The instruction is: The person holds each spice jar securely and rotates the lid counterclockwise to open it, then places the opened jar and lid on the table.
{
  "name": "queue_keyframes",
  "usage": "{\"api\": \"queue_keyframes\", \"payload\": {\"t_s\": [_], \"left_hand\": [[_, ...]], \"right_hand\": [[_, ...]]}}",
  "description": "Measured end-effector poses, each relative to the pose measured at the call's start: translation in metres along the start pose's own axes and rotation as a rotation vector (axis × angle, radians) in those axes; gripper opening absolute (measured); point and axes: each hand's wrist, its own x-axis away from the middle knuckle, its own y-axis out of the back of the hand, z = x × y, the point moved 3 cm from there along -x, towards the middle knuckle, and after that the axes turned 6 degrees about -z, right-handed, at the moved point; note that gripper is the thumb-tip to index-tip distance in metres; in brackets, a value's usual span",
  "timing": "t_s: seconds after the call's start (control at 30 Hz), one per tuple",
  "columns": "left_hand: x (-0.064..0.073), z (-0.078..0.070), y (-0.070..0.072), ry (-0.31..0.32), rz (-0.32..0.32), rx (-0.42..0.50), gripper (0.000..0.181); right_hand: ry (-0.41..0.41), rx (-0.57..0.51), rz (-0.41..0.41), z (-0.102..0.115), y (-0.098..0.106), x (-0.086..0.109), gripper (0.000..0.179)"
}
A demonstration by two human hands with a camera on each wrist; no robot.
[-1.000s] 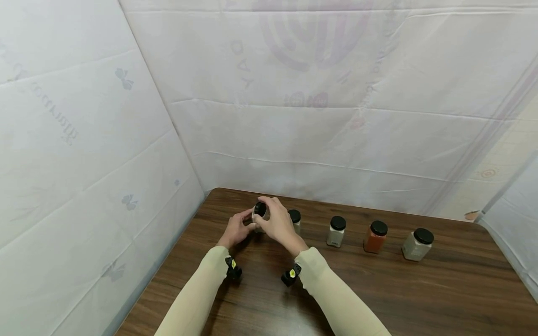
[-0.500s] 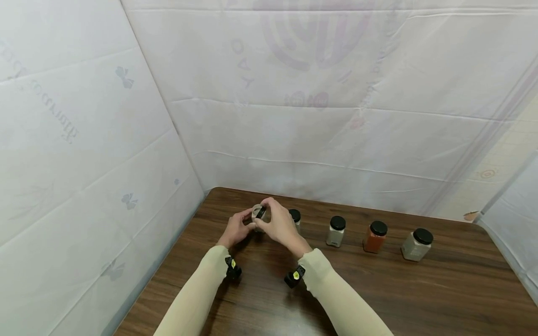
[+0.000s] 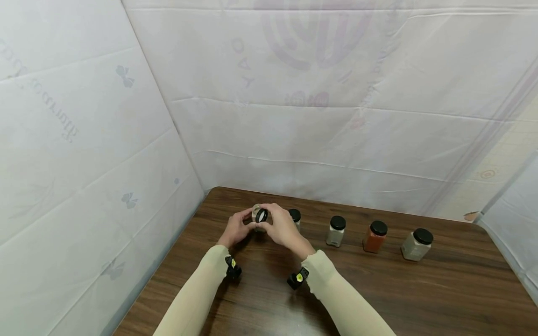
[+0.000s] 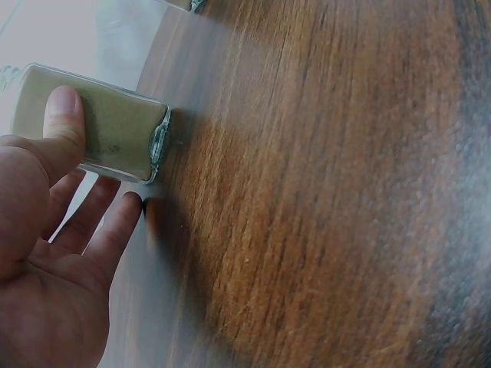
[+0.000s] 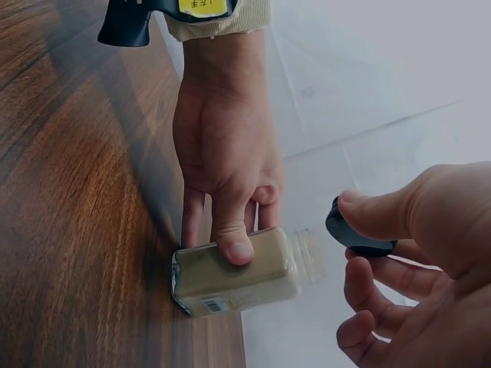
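Observation:
My left hand (image 3: pixel 237 229) grips a clear glass jar (image 5: pixel 265 285) of tan powder, thumb on one side and fingers on the other. The jar's base is at the table, and its threaded mouth is uncovered in the right wrist view. Just off that mouth, my right hand (image 3: pixel 282 227) pinches a black screw lid (image 5: pixel 354 236) between thumb and fingers. The lid is tilted, so its pale inner face shows in the head view. In the left wrist view the powder-filled jar (image 4: pixel 123 126) shows up close, its mouth end cut off by the frame.
Close by my right hand stands a black-lidded jar (image 3: pixel 295 216), partly hidden. Farther right along the wooden table (image 3: pixel 454 284) are a pale jar (image 3: pixel 335 237), an orange-red one (image 3: pixel 373 241) and a wider pale one (image 3: pixel 414 248), all black-lidded. White cloth walls (image 3: pixel 269 140) border the table.
My right hand has lifted the lid off the jar's mouth and tipped it over until its inner face shows. The left hand stays in place on the jar.

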Motion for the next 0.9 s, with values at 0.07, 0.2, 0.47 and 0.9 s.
{"api": "queue_keyframes", "payload": {"t_s": [0.07, 0.2, 0.47, 0.9], "left_hand": [[0.0, 0.001, 0.0, 0.002, -0.002, -0.003, 0.055], [0.0, 0.001, 0.0, 0.009, -0.008, -0.016, 0.054], [-0.002, 0.0, 0.001, 0.005, -0.009, -0.022, 0.054], [-0.002, 0.002, 0.0, 0.022, -0.003, -0.002, 0.054]], "right_hand": [[-0.009, 0.005, 0.009, 0.0, 0.0, 0.001, 0.054], [0.001, 0.022, 0.025, 0.0, -0.001, 0.003, 0.053], [0.026, 0.037, 0.062, -0.001, 0.0, 0.007, 0.05], [0.027, 0.039, 0.134, -0.007, -0.004, 0.014, 0.047]]}}
